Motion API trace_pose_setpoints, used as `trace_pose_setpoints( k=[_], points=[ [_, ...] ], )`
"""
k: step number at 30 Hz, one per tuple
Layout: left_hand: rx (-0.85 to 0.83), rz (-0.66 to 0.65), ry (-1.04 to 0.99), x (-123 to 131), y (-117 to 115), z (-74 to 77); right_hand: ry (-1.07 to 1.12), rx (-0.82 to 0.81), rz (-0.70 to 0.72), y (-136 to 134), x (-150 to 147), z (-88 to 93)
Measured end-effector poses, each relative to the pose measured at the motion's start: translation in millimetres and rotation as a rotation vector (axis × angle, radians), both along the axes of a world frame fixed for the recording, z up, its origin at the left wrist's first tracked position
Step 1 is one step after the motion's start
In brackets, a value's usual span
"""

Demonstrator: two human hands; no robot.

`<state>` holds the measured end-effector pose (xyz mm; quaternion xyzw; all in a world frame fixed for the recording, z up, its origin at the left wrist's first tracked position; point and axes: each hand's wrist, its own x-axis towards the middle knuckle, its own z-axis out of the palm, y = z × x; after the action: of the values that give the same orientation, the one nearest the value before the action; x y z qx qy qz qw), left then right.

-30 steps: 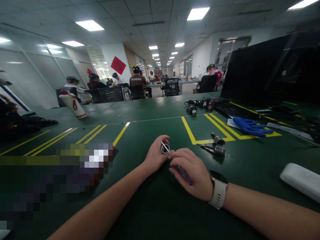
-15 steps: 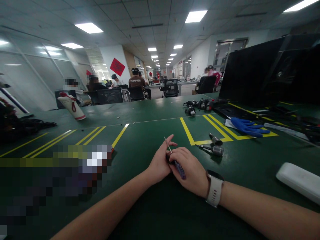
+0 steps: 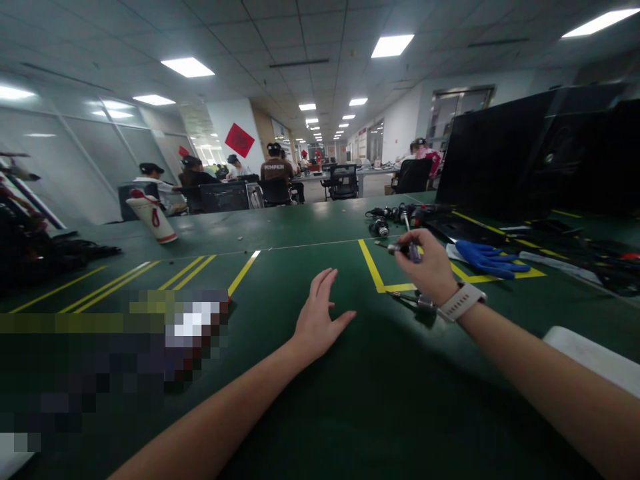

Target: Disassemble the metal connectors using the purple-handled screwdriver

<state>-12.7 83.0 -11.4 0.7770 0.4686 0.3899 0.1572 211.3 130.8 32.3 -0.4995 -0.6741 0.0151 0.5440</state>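
Observation:
My left hand (image 3: 317, 317) lies flat on the green table (image 3: 310, 400) with its fingers stretched out and nothing in it. My right hand (image 3: 427, 267), with a white watch on the wrist, is lifted above the yellow-taped square and closed round a small purple-handled screwdriver (image 3: 411, 251). A small dark piece shows at its fingertips; I cannot make out what it is. Just below the wrist a small metal cylinder with a thin shaft (image 3: 417, 303) lies on the table.
A blue glove (image 3: 487, 257) lies right of my right hand. Several dark small parts (image 3: 387, 219) sit further back before a black monitor (image 3: 520, 157). A white case (image 3: 593, 360) lies at the right, a white-and-red cup (image 3: 153, 217) at the far left. People sit at desks behind.
My hands have parted. The right hand rose and moved right and away with the screwdriver. The left hand opened flat on the table; the round part it held is no longer visible.

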Motion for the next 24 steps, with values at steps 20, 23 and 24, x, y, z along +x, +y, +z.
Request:
trace_pose_setpoints(
  k=[20,23,24],
  points=[
    [0.15,-0.262,0.426,122.2,13.6,-0.3,-0.288,-0.341,-0.359,54.0,78.9,-49.1],
    [0.17,-0.226,0.473,120.9,13.8,-1.4,-0.283,-0.34,-0.36,52.9,78.2,-49.7],
    [0.178,-0.211,0.485,120.8,13.7,-1.3,-0.275,-0.339,-0.361,52.0,77.9,-50.0]
  ],
)
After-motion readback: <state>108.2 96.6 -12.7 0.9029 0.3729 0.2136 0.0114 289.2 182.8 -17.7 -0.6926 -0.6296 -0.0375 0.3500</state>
